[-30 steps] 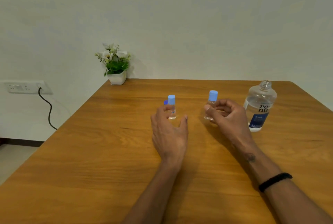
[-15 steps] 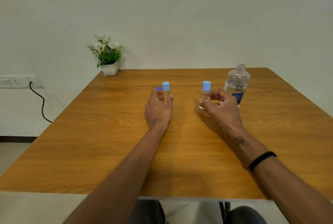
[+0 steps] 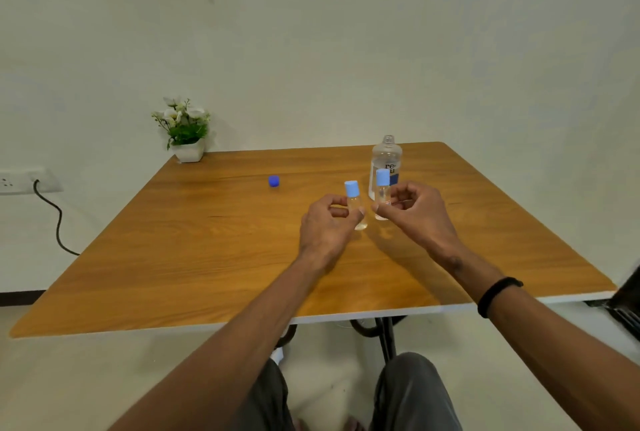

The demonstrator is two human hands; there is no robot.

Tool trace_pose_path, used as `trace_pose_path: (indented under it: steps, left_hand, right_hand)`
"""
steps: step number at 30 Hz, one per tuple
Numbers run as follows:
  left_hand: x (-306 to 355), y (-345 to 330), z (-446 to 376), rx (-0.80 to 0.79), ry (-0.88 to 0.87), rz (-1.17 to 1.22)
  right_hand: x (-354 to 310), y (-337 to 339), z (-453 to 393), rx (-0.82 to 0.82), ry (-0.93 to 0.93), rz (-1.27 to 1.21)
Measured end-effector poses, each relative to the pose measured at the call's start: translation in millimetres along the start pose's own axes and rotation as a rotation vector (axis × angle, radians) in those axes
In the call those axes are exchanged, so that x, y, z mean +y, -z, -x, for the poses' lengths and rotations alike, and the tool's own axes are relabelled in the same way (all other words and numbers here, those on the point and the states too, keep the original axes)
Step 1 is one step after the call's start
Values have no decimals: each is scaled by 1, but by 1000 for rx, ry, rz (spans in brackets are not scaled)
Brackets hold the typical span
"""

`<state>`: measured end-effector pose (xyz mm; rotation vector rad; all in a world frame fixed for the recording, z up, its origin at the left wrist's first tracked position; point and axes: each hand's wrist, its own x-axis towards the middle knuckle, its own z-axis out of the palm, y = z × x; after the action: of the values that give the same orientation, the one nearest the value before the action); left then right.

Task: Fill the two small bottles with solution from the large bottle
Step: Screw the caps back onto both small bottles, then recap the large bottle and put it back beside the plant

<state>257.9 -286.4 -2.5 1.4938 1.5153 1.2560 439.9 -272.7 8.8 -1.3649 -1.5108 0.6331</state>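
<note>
Two small clear bottles with light blue caps are held above the wooden table. My left hand grips the left small bottle by its body. My right hand pinches the right small bottle between thumb and fingers. Both small bottles are upright and close together. Behind them stands the large clear bottle with a blue label and no cap on its neck. A dark blue cap lies on the table to the left.
A small potted plant with white flowers stands at the table's far left corner. A wall socket with a black cable is on the left wall. My knees show below the table's near edge.
The view has pulled back and turned. My left hand has moved right with its small bottle, bringing it next to the other one. The dark blue cap now lies uncovered on the table.
</note>
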Motion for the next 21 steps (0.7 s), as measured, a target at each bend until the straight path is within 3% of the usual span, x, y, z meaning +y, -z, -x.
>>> trace_pose_path:
  steps: [12, 21]
  left_hand:
    - [-21, -14, 11, -57, -5, -113]
    - [-38, 14, 4, -148, -171, -248]
  right_hand:
    - [28, -9, 18, -82, -72, 94]
    - [30, 0, 22, -155, -37, -41]
